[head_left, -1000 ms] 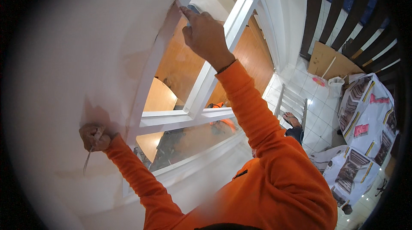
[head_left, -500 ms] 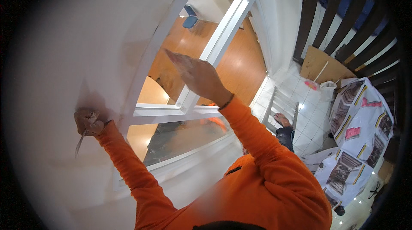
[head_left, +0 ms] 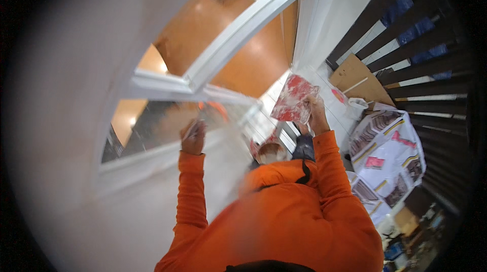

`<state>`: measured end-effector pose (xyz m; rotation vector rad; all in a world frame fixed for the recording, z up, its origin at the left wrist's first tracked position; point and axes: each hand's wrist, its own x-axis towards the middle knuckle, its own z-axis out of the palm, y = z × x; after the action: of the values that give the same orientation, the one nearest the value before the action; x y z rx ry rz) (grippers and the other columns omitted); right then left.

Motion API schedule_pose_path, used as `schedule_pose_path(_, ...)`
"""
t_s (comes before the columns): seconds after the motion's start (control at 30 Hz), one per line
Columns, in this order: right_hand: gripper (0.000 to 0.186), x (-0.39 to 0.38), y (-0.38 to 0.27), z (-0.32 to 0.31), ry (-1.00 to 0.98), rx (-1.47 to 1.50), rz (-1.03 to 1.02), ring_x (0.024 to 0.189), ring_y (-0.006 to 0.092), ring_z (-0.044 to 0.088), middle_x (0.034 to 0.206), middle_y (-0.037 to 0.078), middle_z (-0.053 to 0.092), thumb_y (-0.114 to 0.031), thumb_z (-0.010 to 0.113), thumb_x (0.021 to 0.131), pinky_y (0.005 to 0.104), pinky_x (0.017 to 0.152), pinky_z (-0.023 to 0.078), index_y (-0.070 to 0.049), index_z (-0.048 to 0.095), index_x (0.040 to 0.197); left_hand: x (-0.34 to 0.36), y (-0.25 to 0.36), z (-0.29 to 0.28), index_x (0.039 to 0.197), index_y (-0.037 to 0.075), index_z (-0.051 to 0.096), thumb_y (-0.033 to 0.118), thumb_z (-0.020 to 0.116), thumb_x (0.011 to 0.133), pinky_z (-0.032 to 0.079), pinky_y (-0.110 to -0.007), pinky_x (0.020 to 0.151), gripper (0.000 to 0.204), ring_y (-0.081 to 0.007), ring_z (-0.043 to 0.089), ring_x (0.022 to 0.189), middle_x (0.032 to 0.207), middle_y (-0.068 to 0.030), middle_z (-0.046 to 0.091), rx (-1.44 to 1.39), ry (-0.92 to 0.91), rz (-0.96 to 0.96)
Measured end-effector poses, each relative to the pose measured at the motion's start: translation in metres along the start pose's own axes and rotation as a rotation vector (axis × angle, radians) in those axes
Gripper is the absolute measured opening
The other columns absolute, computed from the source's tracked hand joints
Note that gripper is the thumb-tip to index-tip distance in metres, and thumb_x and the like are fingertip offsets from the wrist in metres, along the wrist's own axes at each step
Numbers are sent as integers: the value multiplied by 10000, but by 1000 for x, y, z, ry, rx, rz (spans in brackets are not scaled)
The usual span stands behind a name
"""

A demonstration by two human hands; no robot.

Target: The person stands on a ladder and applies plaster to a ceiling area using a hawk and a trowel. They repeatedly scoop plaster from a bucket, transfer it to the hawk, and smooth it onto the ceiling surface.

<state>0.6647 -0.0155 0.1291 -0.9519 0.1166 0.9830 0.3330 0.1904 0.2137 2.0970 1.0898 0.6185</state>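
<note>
In my right hand point(head_left: 316, 112) is a flat red putty board point(head_left: 294, 98) smeared with white paste; my fingers grip its right edge. Its face is turned up toward me. My left hand point(head_left: 194, 139) is raised in front of the window's lower glass pane point(head_left: 162, 125), its fingers closed round what looks like a putty knife point(head_left: 193, 127), blurred by motion. Beneath the board, close to my body, stands a bucket point(head_left: 270, 151) with a pale-smeared rim and light contents.
A white-framed window point(head_left: 243, 28) rises ahead, set in a pale wall point(head_left: 66, 120). Dark slatted railing point(head_left: 426, 59) runs along the right. A printed sheet point(head_left: 390, 155) and cardboard point(head_left: 355, 77) lie on the white tiles. Clutter point(head_left: 406, 236) sits at the lower right.
My left hand has left the wall and moved right, toward my body. My right hand has dropped from the window to above the bucket, and the board's red face now shows. The view has shifted.
</note>
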Motion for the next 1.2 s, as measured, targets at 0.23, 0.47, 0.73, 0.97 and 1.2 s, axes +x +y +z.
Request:
schedule_pose_path(0.23,293,-13,17,-14,21,-338,115,779,155,639,911,61,632,-86,600,812,306,681,552,9,562,1086,-148,-52,87,971,18,581,245,623,872,486,-341,619,251,-258,660,687,780,-179,669,-39,-205,-520)
schedule_pose_path(0.47,323,6,67,-30,-189,-820,191,813,152,621,958,69,649,-71,605,799,297,758,511,10,594,1112,-247,-129,131,1130,17,514,209,577,817,481,-310,578,373,-160,590,604,781,-67,643,-428,-308,-1039)
schedule_pose_path(0.73,305,-8,109,-63,-400,-1236,197,721,124,562,849,52,636,-97,559,749,278,684,478,42,604,1016,-263,-138,180,1125,82,626,261,605,805,508,-367,676,367,-274,643,751,855,-133,672,-233,-492,-948)
schedule_pose_path(0.97,324,-2,113,-71,-353,-1302,230,751,167,592,856,105,658,-71,537,741,313,727,488,50,608,1034,-233,-143,207,1121,62,639,282,631,789,480,-440,885,398,-391,606,1005,1064,-241,635,61,-612,-814)
schedule_pose_path(1.2,272,5,121,-97,-193,-1099,328,770,118,608,915,59,663,-57,620,793,269,701,498,17,618,1055,-244,-143,233,1099,82,645,285,585,811,483,-481,803,357,-423,610,882,929,-230,641,113,-714,-812)
